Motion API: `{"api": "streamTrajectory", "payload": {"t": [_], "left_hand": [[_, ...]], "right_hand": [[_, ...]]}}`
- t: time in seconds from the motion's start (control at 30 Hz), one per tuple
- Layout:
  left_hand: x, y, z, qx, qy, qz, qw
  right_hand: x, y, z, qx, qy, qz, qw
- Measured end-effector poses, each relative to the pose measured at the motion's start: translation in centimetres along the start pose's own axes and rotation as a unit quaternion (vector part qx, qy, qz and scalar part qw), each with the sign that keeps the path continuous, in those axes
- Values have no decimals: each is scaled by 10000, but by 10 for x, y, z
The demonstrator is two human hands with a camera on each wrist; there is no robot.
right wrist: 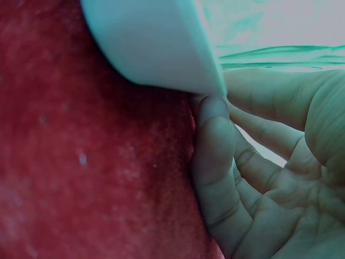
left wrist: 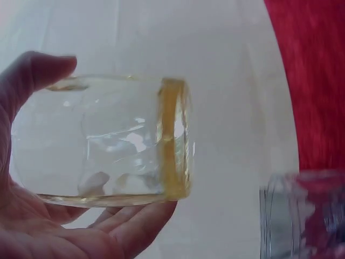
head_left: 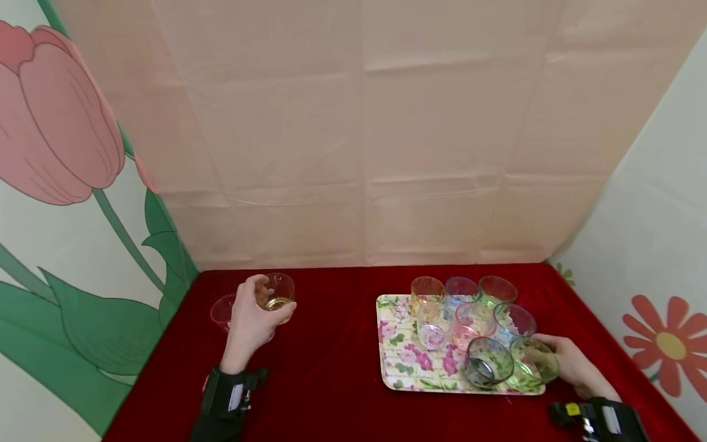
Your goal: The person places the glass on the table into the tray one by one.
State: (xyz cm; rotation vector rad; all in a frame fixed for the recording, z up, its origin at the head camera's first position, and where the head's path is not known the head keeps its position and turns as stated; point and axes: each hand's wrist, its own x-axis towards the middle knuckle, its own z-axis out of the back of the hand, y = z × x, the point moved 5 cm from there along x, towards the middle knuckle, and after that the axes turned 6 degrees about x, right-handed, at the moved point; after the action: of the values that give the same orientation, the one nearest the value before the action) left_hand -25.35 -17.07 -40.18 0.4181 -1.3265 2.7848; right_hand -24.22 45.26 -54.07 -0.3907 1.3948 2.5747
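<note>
My left hand point(head_left: 248, 322) holds a pale amber drinking glass point(left wrist: 124, 143), thumb on one side and fingers on the other. In the head view this glass is beside a pink glass point(head_left: 222, 312), which my hand partly covers on the left of the red cloth. My right hand point(head_left: 577, 365) grips the right edge of a flowered tray point(head_left: 389, 371). In the right wrist view, its fingertips point(right wrist: 213, 129) are right at the tray's pale rim point(right wrist: 161, 59). A yellow-green glass point(head_left: 533, 362) on the tray overlaps those fingers in the head view.
Several coloured glasses crowd the tray's right half, among them an amber one point(head_left: 427, 291), a pink one point(head_left: 472, 325) and a grey one point(head_left: 488, 362). Red cloth point(head_left: 326, 362) covers the table. A beige backdrop point(head_left: 359, 153) and flower-printed side walls point(head_left: 671, 344) enclose it.
</note>
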Motion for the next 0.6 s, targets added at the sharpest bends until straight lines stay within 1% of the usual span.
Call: {"api": "streamTrajectory", "payload": {"t": [0.13, 0.37, 0.5, 0.6], "left_hand": [[0, -9, -15, -238, 53, -204, 9995], [-4, -21, -48, -545, 266, -478, 9970], [-6, -26, -67, -757, 366, -504, 9952], [-9, -30, -82, -864, 596, -487, 9933]], "right_hand": [[0, 1, 0, 8, 11, 52, 10000], [2, -2, 0, 98, 39, -67, 9999], [2, -2, -1, 167, 53, -111, 9998], [1, -2, -1, 144, 75, -78, 9998]]}}
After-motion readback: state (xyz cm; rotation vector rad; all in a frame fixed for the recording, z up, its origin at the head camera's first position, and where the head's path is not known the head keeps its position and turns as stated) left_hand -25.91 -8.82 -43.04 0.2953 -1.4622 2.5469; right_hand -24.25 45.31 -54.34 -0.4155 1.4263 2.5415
